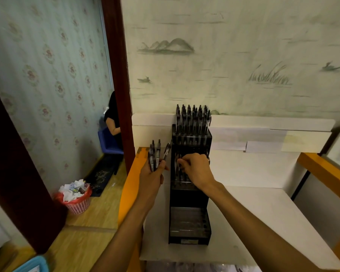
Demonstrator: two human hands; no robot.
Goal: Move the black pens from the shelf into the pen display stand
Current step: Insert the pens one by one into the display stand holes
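Observation:
A black tiered pen display stand (pixel 189 201) sits on the white shelf (pixel 253 213). Its top tier is packed with upright black pens (pixel 192 118). My left hand (pixel 152 177) grips a bunch of several black pens (pixel 154 154) just left of the stand, tips up. My right hand (pixel 196 169) is over the middle tier, fingers curled and pinching a pen (pixel 178 163) standing in that tier. The lowest tier (pixel 188 220) shows only its holes.
An orange edge (pixel 130 185) borders the shelf on the left, another orange ledge (pixel 326 173) on the right. A pink waste basket (pixel 77 199) stands on the wooden floor at left. A seated person (pixel 113 118) is beyond the doorway.

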